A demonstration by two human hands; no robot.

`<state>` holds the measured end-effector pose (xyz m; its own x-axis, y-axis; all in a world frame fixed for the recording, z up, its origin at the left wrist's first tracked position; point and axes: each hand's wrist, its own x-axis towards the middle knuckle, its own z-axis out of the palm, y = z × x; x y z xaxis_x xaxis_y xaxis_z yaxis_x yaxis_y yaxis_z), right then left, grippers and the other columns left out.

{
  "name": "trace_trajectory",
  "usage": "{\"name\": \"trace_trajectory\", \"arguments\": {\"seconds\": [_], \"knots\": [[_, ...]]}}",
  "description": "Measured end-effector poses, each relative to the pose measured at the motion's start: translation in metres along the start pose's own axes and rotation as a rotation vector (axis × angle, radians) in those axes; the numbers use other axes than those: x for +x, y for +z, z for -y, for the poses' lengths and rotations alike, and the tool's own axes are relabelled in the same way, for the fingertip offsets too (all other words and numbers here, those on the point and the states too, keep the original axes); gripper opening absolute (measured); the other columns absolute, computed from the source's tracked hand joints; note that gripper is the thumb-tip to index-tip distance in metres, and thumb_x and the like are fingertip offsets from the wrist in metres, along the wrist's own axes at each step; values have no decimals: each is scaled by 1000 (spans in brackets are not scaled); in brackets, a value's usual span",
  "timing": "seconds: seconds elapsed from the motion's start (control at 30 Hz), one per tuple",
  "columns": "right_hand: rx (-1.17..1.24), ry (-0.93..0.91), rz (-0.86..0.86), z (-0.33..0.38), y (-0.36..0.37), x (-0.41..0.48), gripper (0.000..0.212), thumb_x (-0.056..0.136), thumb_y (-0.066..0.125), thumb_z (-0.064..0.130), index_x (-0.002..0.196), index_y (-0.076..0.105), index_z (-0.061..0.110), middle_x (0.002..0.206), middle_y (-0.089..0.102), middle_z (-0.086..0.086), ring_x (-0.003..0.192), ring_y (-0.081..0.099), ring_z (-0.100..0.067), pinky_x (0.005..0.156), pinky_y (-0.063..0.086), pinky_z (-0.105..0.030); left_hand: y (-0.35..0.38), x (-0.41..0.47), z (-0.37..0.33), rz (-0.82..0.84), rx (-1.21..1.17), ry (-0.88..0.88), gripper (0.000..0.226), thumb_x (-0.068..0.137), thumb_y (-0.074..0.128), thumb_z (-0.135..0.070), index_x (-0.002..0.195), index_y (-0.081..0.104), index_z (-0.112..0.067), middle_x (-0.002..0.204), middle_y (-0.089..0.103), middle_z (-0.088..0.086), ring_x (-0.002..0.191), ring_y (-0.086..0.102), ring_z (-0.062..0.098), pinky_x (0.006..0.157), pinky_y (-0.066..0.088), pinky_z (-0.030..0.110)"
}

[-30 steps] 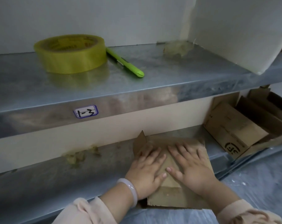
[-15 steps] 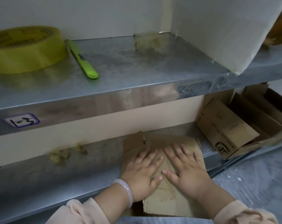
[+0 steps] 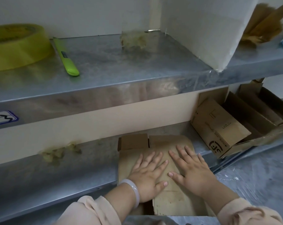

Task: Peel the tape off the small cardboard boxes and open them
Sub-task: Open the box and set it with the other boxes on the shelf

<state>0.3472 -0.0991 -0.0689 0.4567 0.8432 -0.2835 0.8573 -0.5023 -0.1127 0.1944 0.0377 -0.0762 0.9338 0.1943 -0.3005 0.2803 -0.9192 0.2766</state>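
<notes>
The flattened box (image 3: pixel 174 200) lies on the lower shelf (image 3: pixel 64 172) directly under both hands, long axis running near to far, with left hand (image 3: pixel 147 174) and right hand (image 3: pixel 192 169) spread flat, pressing it side by side.

1. A plain white wall (image 3: pixel 72 13) backs the metal upper shelf (image 3: pixel 121 62).
2. A white divider panel (image 3: pixel 202 30) stands on it.
3. A beige panel (image 3: pixel 105 124) backs the lower shelf (image 3: pixel 56 172).
4. Plastic sheeting (image 3: pixel 259 184) covers the floor.

Storeroom or packing area: labelled metal shelving (image 3: pixel 105 98), tape roll (image 3: pixel 17 46), stacked cardboard boxes (image 3: pixel 218 125).
</notes>
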Motion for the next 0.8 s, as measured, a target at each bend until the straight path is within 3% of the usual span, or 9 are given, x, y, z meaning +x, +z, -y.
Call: {"name": "trace_trajectory", "arguments": {"seconds": [0.2,0.47,0.57,0.67,0.8], "knots": [[61,24,1,-12,8,-1,92,63,-2,85,147,-7,49,157,-21,14,142,-26,-12,117,-5,-41,11,11,-9,-4,48,-9,67,95,23,-59,150,-10,-37,157,-25,-10,141,-28,10,114,-20,42],[236,86,-92,-21,17,-7,99,59,3,94,147,-1,49,155,-20,17,144,-19,-9,120,10,-44,4,14,0,-32,62,28,68,92,23,-64,150,-5,-40,158,-20,-13,143,-23,8,117,-14,42],[350,67,-110,-15,10,-5,90,69,23,88,147,2,49,155,-19,19,144,-19,-7,120,7,-38,-3,4,10,-114,27,25,74,84,18,-75,149,1,-44,158,-16,-16,140,-23,1,118,-10,41],[498,21,-165,-12,0,-3,79,81,47,70,147,10,48,156,-14,22,144,-11,-2,119,10,-35,-8,-12,24,-140,-23,11,82,73,20,-87,144,-4,-55,153,-25,-22,135,-30,-2,116,-7,43],[715,16,-177,-21,-10,0,72,84,57,58,145,21,48,155,2,27,142,4,4,115,14,-27,-14,-28,47,-89,-18,82,113,51,44,-94,137,-21,-60,150,-35,-18,137,-36,9,115,-12,42]]}}
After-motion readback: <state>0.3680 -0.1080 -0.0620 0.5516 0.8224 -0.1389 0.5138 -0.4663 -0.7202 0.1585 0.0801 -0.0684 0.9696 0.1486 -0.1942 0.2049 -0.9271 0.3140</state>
